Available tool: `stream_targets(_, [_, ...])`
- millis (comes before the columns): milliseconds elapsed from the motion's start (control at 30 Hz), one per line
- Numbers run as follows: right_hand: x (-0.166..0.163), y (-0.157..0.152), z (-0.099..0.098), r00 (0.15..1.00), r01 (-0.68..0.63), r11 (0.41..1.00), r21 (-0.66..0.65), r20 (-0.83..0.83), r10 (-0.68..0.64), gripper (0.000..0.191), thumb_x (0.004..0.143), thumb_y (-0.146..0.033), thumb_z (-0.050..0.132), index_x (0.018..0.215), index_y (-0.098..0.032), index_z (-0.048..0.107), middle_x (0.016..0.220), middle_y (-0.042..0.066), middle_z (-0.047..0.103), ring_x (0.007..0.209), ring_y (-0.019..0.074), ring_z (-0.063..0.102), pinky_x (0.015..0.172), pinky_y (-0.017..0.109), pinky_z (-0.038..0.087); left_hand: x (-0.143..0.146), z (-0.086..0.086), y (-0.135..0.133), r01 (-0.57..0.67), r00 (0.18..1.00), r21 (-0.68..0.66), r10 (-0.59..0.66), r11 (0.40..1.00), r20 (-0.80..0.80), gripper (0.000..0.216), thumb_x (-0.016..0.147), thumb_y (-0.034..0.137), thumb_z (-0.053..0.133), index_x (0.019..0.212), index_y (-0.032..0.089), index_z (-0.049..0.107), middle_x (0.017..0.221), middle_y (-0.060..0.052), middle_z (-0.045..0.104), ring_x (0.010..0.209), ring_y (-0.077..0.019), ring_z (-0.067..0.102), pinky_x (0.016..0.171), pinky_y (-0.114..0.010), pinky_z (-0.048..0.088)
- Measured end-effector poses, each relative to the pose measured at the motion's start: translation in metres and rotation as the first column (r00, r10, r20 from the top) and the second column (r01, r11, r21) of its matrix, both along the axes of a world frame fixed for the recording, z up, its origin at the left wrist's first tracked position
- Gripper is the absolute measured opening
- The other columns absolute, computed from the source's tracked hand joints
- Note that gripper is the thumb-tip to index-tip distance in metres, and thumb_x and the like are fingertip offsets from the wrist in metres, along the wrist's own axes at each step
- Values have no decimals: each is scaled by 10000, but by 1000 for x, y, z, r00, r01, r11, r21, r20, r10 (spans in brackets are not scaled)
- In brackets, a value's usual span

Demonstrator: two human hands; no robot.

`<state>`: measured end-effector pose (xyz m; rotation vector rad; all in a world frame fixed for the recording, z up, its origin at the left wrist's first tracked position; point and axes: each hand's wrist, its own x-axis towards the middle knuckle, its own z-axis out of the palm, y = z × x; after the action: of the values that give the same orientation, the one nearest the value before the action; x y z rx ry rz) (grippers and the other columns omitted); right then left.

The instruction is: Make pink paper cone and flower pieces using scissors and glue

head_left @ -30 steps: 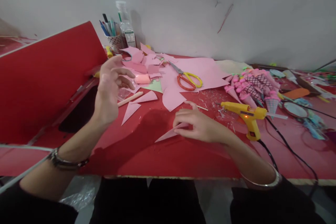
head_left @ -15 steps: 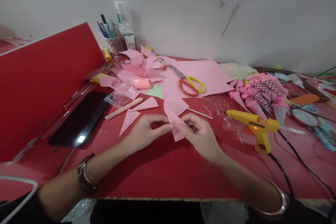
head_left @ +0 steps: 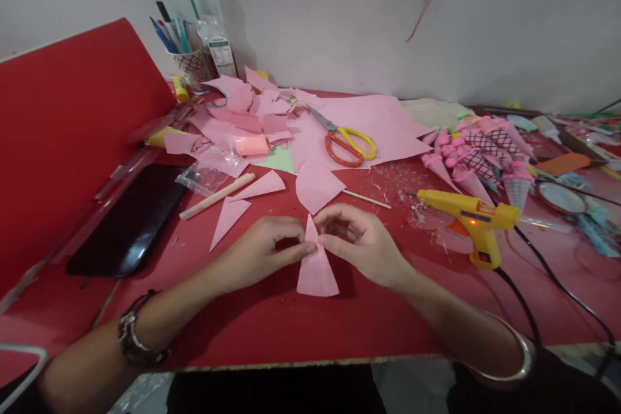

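A narrow wedge of pink paper (head_left: 317,277) points away from me, its wide curved end towards me. My left hand (head_left: 262,251) pinches its left edge between thumb and fingers. On the opposite edge, near the tip, my right hand (head_left: 369,246) grips it with curled fingers, partly hidden behind the thumb. Just beyond lies another rounded pink paper piece (head_left: 317,186), and a thin wooden stick (head_left: 367,199) extends to its right. Two cut pink paper wedges (head_left: 259,186) rest left of my hands, beside a pale pen-like stick (head_left: 217,196).
Scissors (head_left: 347,145) lie on a large pink sheet (head_left: 383,113). A yellow glue gun (head_left: 468,217) with a lit orange light and black cord (head_left: 521,301) stands at right, near several decorated paper cones (head_left: 490,155). A black phone (head_left: 130,223) and a red panel (head_left: 77,136) occupy the left.
The held pink wedge has turned, so its narrow tip now points away and its wide end faces me. My view has shifted slightly; the things lying on the table stay put.
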<state>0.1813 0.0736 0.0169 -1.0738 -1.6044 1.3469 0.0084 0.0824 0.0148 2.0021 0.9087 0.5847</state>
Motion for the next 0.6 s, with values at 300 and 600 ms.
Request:
stream_targets(300, [2,1,0,995,-26,1000,-3,93,26,54,698,-203,574,734,-168,593,716,-6,623,659,97,560,609,221,451,2,-2,1,49,999,73,-48,996,-23,269,787,246,530,538,145,529,518,46,507,513,-67,471,548,-180,346])
stream_targets(600, [4,5,-1,986,37,998,49,158,-44,96,727,-231,574,700,-160,633,706,3,665,665,104,590,602,212,437,1,-4,2,48,997,112,-40,993,-70,274,783,269,536,537,147,533,502,46,503,503,-74,458,532,-188,337])
